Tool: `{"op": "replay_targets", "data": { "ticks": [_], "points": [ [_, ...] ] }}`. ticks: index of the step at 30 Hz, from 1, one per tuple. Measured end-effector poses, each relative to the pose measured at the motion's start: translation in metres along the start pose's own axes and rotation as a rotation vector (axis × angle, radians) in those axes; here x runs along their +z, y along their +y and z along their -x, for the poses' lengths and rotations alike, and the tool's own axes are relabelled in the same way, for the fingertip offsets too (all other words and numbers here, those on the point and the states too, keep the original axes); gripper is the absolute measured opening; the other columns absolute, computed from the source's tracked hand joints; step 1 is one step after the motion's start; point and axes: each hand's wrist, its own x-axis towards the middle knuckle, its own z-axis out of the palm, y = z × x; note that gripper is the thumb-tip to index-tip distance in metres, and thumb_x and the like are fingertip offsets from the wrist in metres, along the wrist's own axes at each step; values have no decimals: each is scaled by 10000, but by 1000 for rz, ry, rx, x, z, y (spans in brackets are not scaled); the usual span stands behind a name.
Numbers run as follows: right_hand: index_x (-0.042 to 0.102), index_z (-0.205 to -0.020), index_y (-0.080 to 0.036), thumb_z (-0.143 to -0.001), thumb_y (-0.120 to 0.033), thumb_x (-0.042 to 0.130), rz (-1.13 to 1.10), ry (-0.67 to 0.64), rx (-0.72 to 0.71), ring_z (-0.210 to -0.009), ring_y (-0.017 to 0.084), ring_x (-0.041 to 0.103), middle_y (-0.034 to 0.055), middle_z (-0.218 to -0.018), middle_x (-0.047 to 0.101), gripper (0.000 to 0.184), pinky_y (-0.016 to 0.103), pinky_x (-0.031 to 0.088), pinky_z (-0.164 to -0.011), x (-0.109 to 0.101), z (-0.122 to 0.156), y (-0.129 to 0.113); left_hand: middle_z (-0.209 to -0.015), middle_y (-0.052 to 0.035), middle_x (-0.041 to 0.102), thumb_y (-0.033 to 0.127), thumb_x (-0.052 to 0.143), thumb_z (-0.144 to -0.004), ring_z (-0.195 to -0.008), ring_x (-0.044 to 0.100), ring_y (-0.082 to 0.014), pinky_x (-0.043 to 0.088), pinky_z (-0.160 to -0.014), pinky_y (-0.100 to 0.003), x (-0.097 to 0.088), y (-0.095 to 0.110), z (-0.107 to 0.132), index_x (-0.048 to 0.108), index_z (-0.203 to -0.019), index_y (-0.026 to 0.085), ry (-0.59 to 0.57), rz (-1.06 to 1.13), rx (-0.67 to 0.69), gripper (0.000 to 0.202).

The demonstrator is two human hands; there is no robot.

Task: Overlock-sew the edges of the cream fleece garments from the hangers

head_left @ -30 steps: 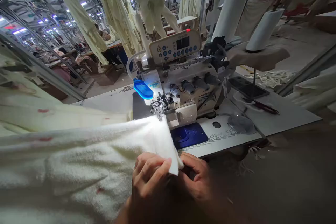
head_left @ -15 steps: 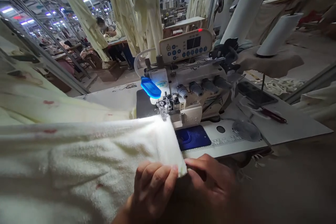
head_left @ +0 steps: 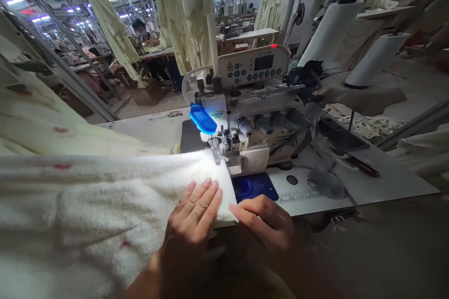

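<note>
A cream fleece fabric lies across the sewing table and my lap, its right edge leading up to the presser foot of a white overlock sewing machine. My left hand lies flat on the fabric's near right corner, fingers stretched out and together. My right hand pinches the fabric's lower right corner at the table's front edge, fingers curled. A blue lamp lights the needle area.
A white table carries the machine, a blue plate, a printed ruler strip and a dark red tool. Two white thread cones stand at the right. Cream garments hang overhead. A person sits at a table far behind.
My left hand went from pinching the fabric corner to lying flat on it. The corner moved forward onto the table toward the presser foot. My right hand followed it.
</note>
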Motion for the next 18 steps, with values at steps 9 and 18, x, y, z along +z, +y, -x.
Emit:
{"op": "replay_targets", "data": {
  "ticks": [9, 18],
  "points": [
    [611, -1040, -160, -831, -87, 582, 100, 135, -74, -715, 161, 511, 58, -861, 644, 223, 299, 449, -645, 20, -30, 24, -1317, -159, 495, -19, 320, -785, -1277, 404, -228, 398, -1047, -425, 0, -22, -21, 444, -1285, 84, -188, -19, -79, 526],
    [604, -767, -176, -879, -147, 497, 216, 59, 17, -715, 160, 499, 32, -725, 554, 157, 282, 442, -698, 28, -59, 41, -1386, -123, 418, 63, 289, -829, -1294, 366, -221, 335, -1082, -414, 13, -57, -41, 406, -1307, 112, -385, 26, -169, 495]
  ]
}}
